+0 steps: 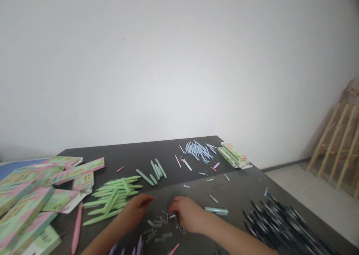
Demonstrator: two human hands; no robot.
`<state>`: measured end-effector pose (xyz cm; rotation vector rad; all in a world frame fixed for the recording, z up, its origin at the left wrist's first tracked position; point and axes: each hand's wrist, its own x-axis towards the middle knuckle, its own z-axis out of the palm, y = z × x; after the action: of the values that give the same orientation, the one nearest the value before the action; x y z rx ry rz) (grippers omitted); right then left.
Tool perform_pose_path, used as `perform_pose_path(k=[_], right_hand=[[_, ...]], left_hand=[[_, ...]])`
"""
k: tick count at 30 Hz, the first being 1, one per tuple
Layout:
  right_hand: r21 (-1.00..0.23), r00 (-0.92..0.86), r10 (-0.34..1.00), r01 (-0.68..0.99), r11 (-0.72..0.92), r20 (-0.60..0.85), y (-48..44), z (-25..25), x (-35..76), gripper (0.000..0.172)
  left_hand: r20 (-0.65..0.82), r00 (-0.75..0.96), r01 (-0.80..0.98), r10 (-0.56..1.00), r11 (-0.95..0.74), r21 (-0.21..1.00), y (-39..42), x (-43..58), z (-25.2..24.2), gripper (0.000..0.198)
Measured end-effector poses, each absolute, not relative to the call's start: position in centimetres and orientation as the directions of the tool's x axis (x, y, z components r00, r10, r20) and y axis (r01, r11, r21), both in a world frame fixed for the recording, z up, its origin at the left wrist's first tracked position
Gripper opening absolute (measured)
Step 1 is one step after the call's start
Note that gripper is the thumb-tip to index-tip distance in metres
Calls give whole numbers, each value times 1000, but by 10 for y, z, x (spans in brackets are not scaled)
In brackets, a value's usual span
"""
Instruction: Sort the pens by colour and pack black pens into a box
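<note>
My left hand [137, 208] is held just above the dark table, beside the pile of light green pen barrels [112, 199]. Its fingers reach toward the right, loosely bent, with nothing seen in them. My right hand [187, 213] has its fingertips down and pressed together at the edge of several small clear plastic pieces [159, 225]. What those fingers grip is too small and too covered to name. Purple pen parts [137, 245] lie nearest me, partly cut off by the frame. A pink piece [174, 249] rests to their right.
Pink and green cartons [28, 195] are heaped at left beside a pink pen barrel [76, 228]. Blue pen parts [198, 150] lie at the back, near more cartons [234, 154]. Many black pens [283, 225] cover the right side. A wooden rack [340, 142] stands beyond the table.
</note>
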<state>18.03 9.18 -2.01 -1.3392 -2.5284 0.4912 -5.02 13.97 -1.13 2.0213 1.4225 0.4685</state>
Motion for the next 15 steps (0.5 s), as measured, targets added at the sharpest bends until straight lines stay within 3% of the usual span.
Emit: perform_pose_path(k=[5,8,15], right_hand=[[-445,-574,814,708,548,89,84,-14,186,34],[-462,-461,869,741,487,177,94,-14,194,38],[-374,64,991,927,-16,114,177,-1,232,26]], left_hand=[[-61,368,725,928,-245,644,150,-51,-5,41],[-51,371,729,927,-257,635,154,-53,-1,41],[115,400,691,909,-382,613,135,-61,3,39]])
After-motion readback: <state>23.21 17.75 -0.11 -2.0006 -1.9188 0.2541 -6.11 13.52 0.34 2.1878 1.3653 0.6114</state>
